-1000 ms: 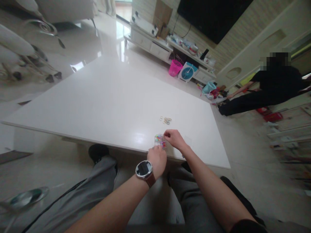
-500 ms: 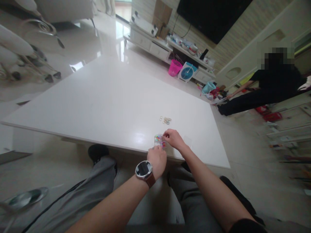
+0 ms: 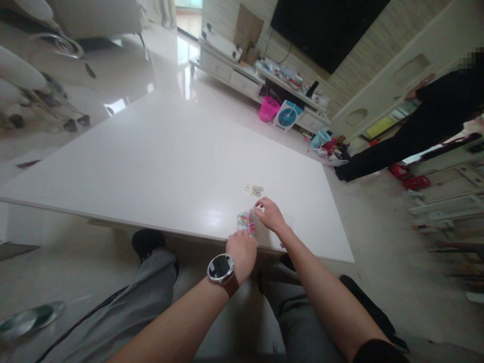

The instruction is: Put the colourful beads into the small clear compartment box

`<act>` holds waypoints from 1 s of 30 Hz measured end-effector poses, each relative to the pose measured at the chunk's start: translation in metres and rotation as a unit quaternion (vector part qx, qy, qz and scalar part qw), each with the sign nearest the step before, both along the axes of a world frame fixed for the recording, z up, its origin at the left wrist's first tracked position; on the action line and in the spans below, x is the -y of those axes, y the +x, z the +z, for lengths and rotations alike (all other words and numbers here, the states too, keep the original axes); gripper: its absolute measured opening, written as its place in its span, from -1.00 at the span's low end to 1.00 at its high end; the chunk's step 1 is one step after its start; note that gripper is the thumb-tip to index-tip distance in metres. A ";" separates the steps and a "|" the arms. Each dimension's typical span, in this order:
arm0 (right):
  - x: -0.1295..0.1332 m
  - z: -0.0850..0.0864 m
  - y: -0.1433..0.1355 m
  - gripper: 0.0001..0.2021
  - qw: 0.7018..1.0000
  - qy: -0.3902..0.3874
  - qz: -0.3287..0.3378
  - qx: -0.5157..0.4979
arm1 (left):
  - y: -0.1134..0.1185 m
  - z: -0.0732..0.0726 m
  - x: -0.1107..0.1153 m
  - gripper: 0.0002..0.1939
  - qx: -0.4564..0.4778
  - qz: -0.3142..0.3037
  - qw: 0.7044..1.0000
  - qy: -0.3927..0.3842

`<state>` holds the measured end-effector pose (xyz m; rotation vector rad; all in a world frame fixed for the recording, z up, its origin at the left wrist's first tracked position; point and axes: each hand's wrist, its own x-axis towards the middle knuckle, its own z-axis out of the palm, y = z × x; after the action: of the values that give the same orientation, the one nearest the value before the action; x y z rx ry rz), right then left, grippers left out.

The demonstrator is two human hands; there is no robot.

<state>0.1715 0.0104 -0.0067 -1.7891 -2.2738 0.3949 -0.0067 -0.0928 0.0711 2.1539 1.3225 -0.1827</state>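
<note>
A small clear compartment box [image 3: 242,219] with tiny colourful pieces sits near the front edge of the white table. My left hand [image 3: 242,248], wearing a round watch, grips the box's near side with bent fingers. At the box's far right corner is my right hand [image 3: 269,215], thumb and fingertips pinched together; whatever they hold is too small to make out. Just beyond that hand lies a little pile of thin metal-looking rings [image 3: 257,190], with a couple more rings [image 3: 247,187] to its left.
The white table [image 3: 159,161] spreads out ahead. A faint clear sheet or lid [image 3: 289,222] lies right of my right hand. Beyond the table are a pink basket [image 3: 269,109], a fan [image 3: 287,116] and a TV cabinet [image 3: 242,83]. A person in black [image 3: 412,121] stands at the right.
My right hand has shifted slightly away from the box's inside toward its far right corner. The person at the right has straightened up. The view has moved a little.
</note>
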 end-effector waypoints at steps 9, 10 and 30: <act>-0.021 -0.031 0.006 -0.66 1.000 -0.022 -0.005 0.007 | -0.002 -0.008 -0.002 -0.63 0.001 -0.024 1.000 0.017; -0.023 -0.032 0.005 -0.65 1.000 -0.026 -0.007 0.010 | -0.003 -0.007 -0.002 -0.63 -0.001 -0.026 0.999 0.018; -0.030 -0.027 -0.001 -0.69 0.999 0.011 -0.020 -0.022 | -0.003 -0.007 -0.002 -0.64 -0.017 -0.031 0.999 0.015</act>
<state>0.1705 0.0400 -0.0337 -1.7935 -2.2003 0.3970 -0.0096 -0.0906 0.0641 2.2288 1.2857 -0.2262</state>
